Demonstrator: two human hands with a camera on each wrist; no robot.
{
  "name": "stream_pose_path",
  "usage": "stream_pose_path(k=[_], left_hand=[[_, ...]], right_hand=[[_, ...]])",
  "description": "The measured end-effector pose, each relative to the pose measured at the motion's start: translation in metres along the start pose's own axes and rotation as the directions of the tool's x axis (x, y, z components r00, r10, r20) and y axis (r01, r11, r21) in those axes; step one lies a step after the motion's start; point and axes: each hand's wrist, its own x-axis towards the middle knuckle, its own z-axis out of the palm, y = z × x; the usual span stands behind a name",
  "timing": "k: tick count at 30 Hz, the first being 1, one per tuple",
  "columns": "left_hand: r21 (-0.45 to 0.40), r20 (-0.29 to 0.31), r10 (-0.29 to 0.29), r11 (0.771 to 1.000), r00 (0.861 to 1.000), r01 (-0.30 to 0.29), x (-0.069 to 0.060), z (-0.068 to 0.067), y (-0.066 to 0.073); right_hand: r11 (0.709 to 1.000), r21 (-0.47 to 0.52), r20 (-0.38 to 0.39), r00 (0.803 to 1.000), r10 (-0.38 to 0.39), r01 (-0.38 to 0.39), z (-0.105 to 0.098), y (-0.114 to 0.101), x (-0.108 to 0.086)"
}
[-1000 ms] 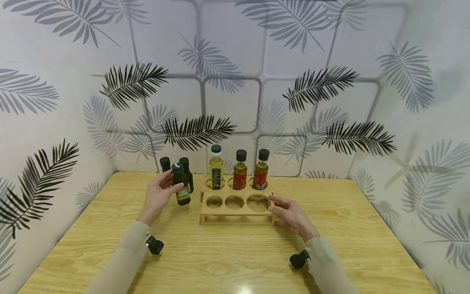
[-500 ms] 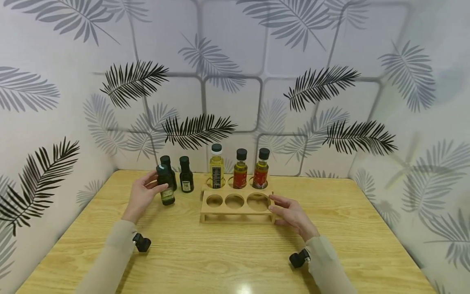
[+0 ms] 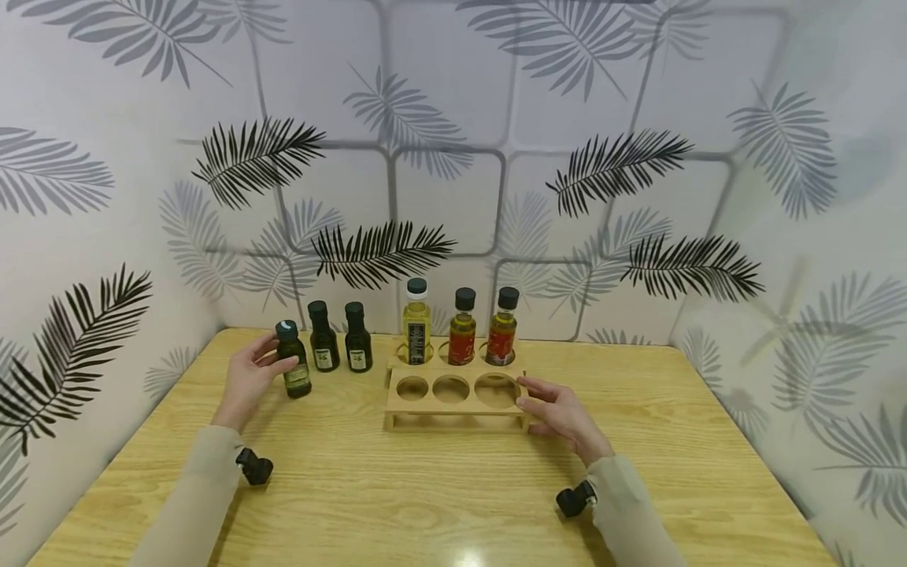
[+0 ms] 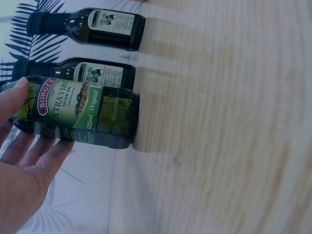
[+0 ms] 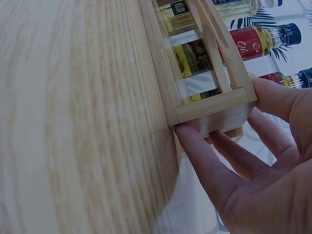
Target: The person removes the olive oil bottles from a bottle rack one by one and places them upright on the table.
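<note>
The left hand (image 3: pixel 248 379) holds a dark green bottle (image 3: pixel 294 370) between thumb and fingers; in the left wrist view this bottle (image 4: pixel 73 112) has a green label and its base is at the tabletop. Two similar dark bottles, one (image 3: pixel 323 339) nearer and one (image 3: pixel 358 340) farther right, stand beside it. The right hand (image 3: pixel 567 416) grips the right end of a wooden rack (image 3: pixel 453 407), thumb above and fingers along the side, as the right wrist view shows on the rack's end (image 5: pixel 214 107). The rack's front row has three round holes with nothing in them.
In the rack's back row stand a yellow oil bottle (image 3: pixel 416 327) and two red-labelled bottles, one (image 3: pixel 463 335) in the middle and one (image 3: pixel 501 335) at right. The wooden table (image 3: pixel 425 488) meets a leaf-patterned wall (image 3: pixel 453 205) behind and at both sides.
The left hand has moved left with its bottle, from in front of the two dark bottles to their left side, uncovering them. The right hand and the rack have stayed in place.
</note>
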Motion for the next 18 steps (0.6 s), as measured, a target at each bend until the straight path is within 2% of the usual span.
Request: stream_pose_path(k=[6,11,18], left_hand=[[-0.013,-0.002,-0.022,1.000,1.000,0.022,0.008,-0.007,0.002],[-0.010,-0.009,-0.016,1.000,1.000,0.016,0.017,-0.014,-0.002],[0.015,0.013,0.006,1.000,1.000,-0.006,0.030,-0.023,-0.012]], right_hand=[[1.000,-0.004,-0.001,1.000,0.003,-0.003,0.000,-0.001,0.000],[1.000,-0.003,-0.002,1.000,0.008,-0.008,0.002,-0.002,-0.002],[1.000,0.004,-0.005,1.000,0.012,-0.012,0.002,0.001,-0.001]])
